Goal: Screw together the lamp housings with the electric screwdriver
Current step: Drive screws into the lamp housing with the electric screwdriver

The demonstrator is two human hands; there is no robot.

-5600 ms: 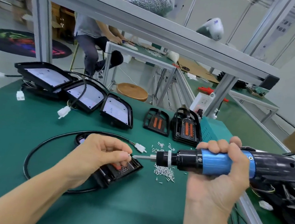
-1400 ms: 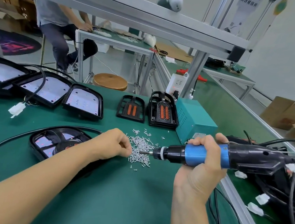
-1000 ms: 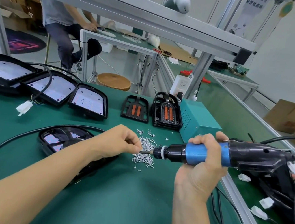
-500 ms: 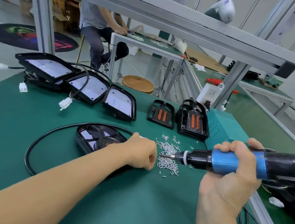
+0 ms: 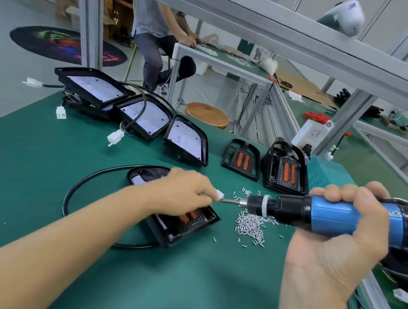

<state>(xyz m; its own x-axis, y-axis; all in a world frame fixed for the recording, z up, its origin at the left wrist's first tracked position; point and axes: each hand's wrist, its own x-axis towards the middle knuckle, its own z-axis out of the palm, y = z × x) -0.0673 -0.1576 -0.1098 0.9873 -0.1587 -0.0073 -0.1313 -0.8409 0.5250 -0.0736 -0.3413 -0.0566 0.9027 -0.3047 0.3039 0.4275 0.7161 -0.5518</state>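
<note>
Green matting covers the workbench (image 5: 24, 176), and the person's two bare forearms reach over it from the near edge. At the far left, three black lamp housings with pale panels (image 5: 140, 116) lie in an overlapping row, with white plug connectors (image 5: 115, 137) on their leads. The left forearm runs diagonally from the near left corner toward the centre, where the left hand (image 5: 181, 193) hovers palm down over a black lamp housing with orange inserts (image 5: 185, 223); this housing lies flat on the mat, ringed by a looping black cable (image 5: 80, 186). The left fingers are curled with the tips drawn together at the screwdriver's bit; whether they pinch a screw there cannot be told, as the spot is too small and blurred. A white connector (image 5: 219, 195) sits just behind those fingertips. Right of the housing a scatter of small silver screws (image 5: 250, 225) lies on the mat. Beyond it, two black grille-like covers with orange strips (image 5: 267, 163) rest side by side. The right forearm rises from the near edge, and the right hand (image 5: 344, 226) grips the blue-and-black electric screwdriver (image 5: 320, 216) around its blue barrel, holding it nearly level above the mat with its bit pointing left toward the left fingertips.
</note>
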